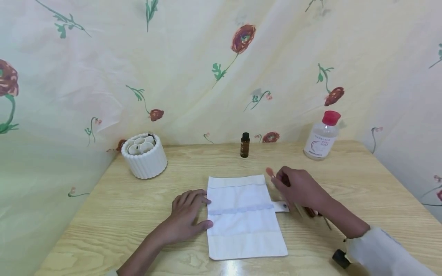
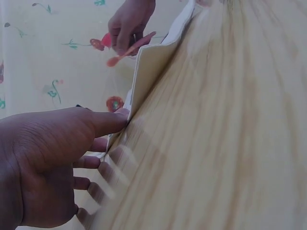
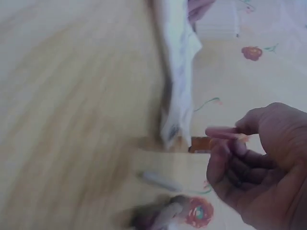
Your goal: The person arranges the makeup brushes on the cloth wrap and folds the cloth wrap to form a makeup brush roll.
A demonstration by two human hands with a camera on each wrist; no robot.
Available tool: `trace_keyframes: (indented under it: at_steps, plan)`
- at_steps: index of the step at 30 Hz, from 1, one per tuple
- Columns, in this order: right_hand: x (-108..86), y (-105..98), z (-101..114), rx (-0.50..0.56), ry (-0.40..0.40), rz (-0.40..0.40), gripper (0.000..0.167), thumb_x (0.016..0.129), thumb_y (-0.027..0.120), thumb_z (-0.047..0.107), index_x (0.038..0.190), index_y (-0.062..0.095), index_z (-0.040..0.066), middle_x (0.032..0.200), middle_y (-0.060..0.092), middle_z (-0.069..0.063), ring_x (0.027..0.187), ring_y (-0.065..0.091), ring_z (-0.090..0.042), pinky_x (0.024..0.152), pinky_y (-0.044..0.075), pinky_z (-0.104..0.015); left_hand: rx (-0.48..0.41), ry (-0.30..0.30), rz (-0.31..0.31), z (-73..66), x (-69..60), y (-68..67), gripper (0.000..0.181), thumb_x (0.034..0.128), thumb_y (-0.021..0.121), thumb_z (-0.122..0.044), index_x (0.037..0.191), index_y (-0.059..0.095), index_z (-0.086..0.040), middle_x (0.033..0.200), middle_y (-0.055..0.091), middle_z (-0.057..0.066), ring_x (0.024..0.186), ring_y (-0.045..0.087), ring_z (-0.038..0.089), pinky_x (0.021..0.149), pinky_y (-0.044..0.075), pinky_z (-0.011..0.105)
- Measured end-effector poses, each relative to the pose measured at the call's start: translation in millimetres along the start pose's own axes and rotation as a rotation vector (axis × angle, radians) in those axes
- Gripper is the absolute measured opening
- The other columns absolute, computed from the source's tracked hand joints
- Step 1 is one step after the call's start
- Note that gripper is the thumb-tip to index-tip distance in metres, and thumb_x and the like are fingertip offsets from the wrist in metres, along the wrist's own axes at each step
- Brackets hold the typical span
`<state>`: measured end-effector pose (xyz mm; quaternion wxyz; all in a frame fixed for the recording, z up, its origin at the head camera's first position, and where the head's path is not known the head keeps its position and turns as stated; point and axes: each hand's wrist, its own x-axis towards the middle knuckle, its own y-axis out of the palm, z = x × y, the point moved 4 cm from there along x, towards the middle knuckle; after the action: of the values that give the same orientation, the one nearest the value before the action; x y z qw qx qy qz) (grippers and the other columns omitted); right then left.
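A white cloth pouch [image 1: 241, 222] lies unfolded on the wooden table, a strap with a dark snap [image 1: 281, 206] sticking out at its right. At its left edge rests my left hand [image 1: 188, 216], fingers spread; the left wrist view shows thumb and fingertips of this hand [image 2: 53, 158] touching the edge. My right hand [image 1: 298, 188], above the table just right of the pouch, pinches a thin pinkish tool with an orange-pink oval tip [image 1: 269, 172]. This hand [image 3: 264, 167] has its other fingers curled in the blurred right wrist view.
Several slim tools [image 1: 310, 212] lie partly hidden under the right forearm. A black-ended object [image 1: 341, 258] is by the right sleeve. Toward the back stand a white ribbed holder [image 1: 146, 163], a small brown bottle [image 1: 244, 147] and a clear red-capped bottle [image 1: 320, 142], before a flowered curtain.
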<state>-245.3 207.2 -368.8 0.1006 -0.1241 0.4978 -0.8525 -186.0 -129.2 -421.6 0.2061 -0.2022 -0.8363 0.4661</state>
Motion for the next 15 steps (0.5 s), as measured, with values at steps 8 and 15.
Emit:
trace_keyframes:
  at_steps: [8,15]
  plan:
    - [20.6,7,33,0.284,-0.107,-0.036,0.019,0.100,0.065,0.022,0.112,0.060,0.009,0.089,0.066,0.001,0.076,0.064,-0.016,0.061,0.055,-0.030,-0.003,0.021,-0.004,1.1,0.0,-1.4,0.051,0.0945,0.066,-0.047,0.133,0.053,-0.016,0.154,0.033,0.008,0.143,0.021,0.034,0.109,0.009,0.063]
    - [37.7,31,58,0.533,-0.124,0.047,0.031,0.099,0.065,0.016,0.126,0.053,0.006,0.098,0.070,-0.008,0.075,0.070,-0.021,0.067,0.059,-0.043,0.011,0.090,-0.096,9.7,-0.8,5.7,0.046,0.0944,0.064,-0.051,0.127,0.054,-0.021,0.151,0.037,0.005,0.141,0.024,0.034,0.106,0.010,0.064]
